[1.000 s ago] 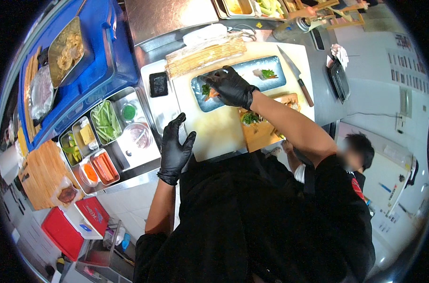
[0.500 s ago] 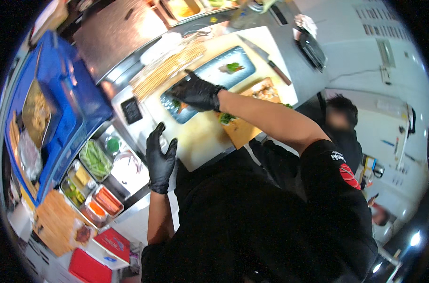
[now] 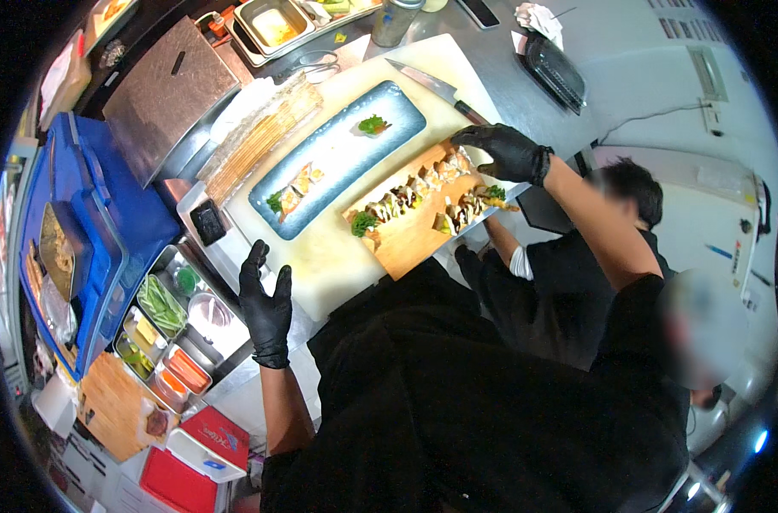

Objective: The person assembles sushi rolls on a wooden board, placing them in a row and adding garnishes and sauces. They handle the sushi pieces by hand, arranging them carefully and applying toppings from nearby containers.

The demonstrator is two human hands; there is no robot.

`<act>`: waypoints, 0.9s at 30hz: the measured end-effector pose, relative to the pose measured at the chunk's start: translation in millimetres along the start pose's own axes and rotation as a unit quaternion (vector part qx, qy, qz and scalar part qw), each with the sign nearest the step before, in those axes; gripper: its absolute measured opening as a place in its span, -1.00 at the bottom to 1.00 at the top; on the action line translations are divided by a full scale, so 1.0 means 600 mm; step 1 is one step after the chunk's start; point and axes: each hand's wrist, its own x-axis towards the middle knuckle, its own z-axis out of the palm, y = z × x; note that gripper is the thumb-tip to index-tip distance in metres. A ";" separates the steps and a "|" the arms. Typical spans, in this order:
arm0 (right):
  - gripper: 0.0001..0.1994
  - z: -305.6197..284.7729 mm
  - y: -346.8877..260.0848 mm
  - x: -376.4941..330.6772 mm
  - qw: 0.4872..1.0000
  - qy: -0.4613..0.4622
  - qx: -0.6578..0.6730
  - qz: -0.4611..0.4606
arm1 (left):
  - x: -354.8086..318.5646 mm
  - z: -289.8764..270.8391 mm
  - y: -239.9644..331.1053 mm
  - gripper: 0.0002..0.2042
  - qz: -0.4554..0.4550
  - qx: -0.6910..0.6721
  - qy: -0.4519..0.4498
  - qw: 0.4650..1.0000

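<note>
Both my hands wear black gloves. My right hand [image 3: 510,154] is over the right end of a wooden serving board [image 3: 397,253], its fingers and thumb curved but apart and nothing visible between them. On the board lies a row of sauce-topped sushi roll pieces [image 3: 419,185], with a green garnish [image 3: 363,223] at its left end and a shorter row [image 3: 466,209] nearer me. My left hand [image 3: 266,312] hovers open beside the near left edge of the white cutting board [image 3: 325,286]. Beyond the serving board sits a blue rectangular plate [image 3: 333,158] bearing two small garnished portions.
A knife [image 3: 436,87] lies behind the plate, its handle near my right hand. Left of the plate are a bamboo mat [image 3: 256,141] and a small black dish [image 3: 207,222]. Vegetable trays [image 3: 162,305] and a blue bin [image 3: 136,188] stand left. A co-worker [image 3: 560,282] is close on the right.
My right hand has moved right, from the plate's left end to the serving board's right end, uncovering the food on the plate. My left hand stays open near the cutting board's edge.
</note>
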 end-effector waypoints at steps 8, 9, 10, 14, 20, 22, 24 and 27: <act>-0.57 0.062 0.056 0.054 0.980 0.021 -0.002 -0.197 | -0.054 0.067 0.104 -0.45 -0.040 0.061 0.045 0.996; -0.57 0.065 0.064 0.051 0.981 0.018 0.005 -0.195 | -0.061 0.075 0.114 -0.45 -0.045 0.077 0.050 0.995; -0.57 0.069 0.069 0.047 0.981 0.016 0.013 -0.193 | -0.068 0.082 0.125 -0.45 -0.050 0.064 0.056 0.995; -0.57 0.072 0.074 0.029 0.986 0.017 0.047 -0.160 | -0.094 0.105 0.139 -0.45 -0.059 0.055 0.076 0.994; -0.60 0.062 0.071 0.010 0.987 0.072 0.070 -0.126 | -0.104 0.124 0.152 -0.47 -0.064 0.050 0.096 0.992; -0.60 0.070 0.089 0.009 0.986 0.095 0.062 -0.120 | -0.105 0.125 0.146 -0.47 -0.046 0.049 0.099 0.993; -0.59 0.048 0.090 0.013 0.984 0.094 0.109 -0.104 | -0.104 0.121 0.147 -0.48 -0.041 0.048 0.103 0.993; -0.58 -0.021 0.038 0.009 0.984 0.131 0.099 -0.076 | -0.111 0.106 0.133 -0.47 -0.063 0.043 0.100 0.992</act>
